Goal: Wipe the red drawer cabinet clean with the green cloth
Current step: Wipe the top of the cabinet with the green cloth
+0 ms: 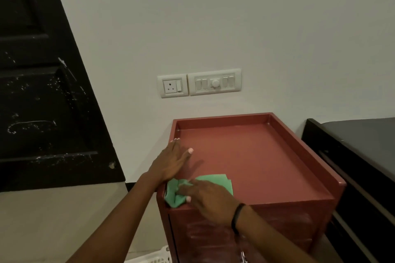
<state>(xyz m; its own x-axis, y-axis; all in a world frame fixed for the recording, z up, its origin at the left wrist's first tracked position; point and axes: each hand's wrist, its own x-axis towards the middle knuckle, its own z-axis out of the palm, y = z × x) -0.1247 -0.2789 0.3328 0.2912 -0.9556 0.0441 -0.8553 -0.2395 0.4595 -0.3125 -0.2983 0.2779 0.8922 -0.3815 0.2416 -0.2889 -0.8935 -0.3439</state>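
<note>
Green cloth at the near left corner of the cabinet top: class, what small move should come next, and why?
Probably sweep the green cloth with the right hand away from the near left corner across the red cabinet top; most of it lies bare beyond the cloth. The left hand lies flat at the left rim.

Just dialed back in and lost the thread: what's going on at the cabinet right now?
A person is wiping the recessed top of the red drawer cabinet. The right hand presses the green cloth down at the near left corner of the top, with part of the cloth bunched at the front lip. The left hand lies flat along the left rim, apparently steadying the cabinet. The rest of the top is bare. The drawer fronts below are mostly out of view.
</note>
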